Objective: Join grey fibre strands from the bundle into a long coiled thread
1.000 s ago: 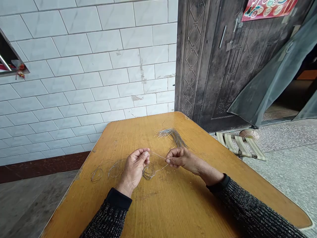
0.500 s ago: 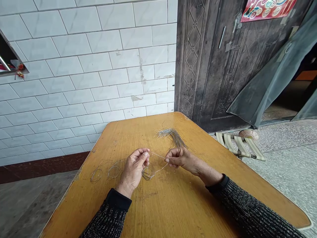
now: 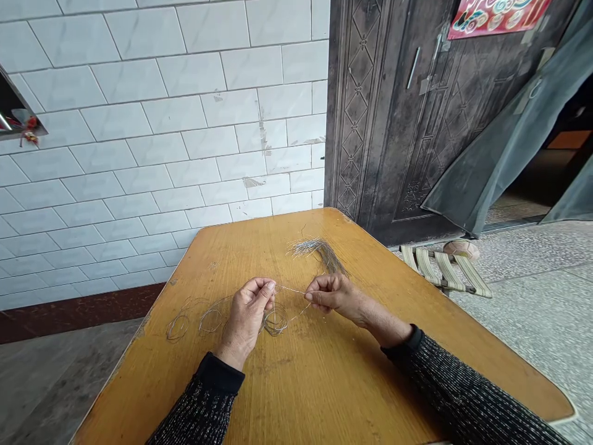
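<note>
tiled wall, table, wire bundle beyond both hands, fingers tight on thin strand

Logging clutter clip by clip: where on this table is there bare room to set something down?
The near stretch of table between the sleeves is bare; so, mostly, is the far-left part, between wall and wire loops. The middle is crowded: loops, left hand, coil, the strand both hands pinch, right hand, and the wire bundle beyond.

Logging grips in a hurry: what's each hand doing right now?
Left hand: closed, pinching a wire.
Right hand: closed, pinching the wire that stretches between the two hands.
</note>
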Tool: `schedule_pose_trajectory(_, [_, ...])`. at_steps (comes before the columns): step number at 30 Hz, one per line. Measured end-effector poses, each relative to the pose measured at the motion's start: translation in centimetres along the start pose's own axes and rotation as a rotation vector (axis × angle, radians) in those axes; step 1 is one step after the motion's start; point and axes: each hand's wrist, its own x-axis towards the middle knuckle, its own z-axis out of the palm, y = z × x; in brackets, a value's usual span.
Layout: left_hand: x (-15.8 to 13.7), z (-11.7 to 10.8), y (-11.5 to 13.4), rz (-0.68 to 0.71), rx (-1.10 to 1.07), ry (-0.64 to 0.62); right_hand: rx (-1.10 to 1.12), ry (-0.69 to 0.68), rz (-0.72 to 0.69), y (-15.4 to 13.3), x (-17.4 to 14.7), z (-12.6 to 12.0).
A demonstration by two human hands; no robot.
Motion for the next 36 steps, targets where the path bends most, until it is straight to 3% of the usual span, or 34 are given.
schedule_pose_trajectory(6, [0.0,-0.1,0.0,0.050,0.104,0.015,-0.029,-0.010,-0.047,-0.2,-0.1,0.3])
schedule_pose_trajectory(13, [-0.5,0.2,-0.2,0.052,0.202,-0.046,-0.165,0.057,-0.256,0.4,0.1,1.2])
schedule_pose_trajectory(23, [-0.6,0.4,-0.6,0.071,0.238,-0.107,-0.761,0.120,-0.551,0.7,-0.5,2.4])
schedule_pose_trajectory(30, [-0.6,0.2,-0.7,0.069,0.292,-0.115,-0.918,0.113,-0.549,0.2,-1.0,2.5])
schedule_pose_trajectory(36, [-0.6,0.4,-0.4,0.013,0.250,-0.081,-0.830,0.124,-0.493,0.5,-0.8,2.7])
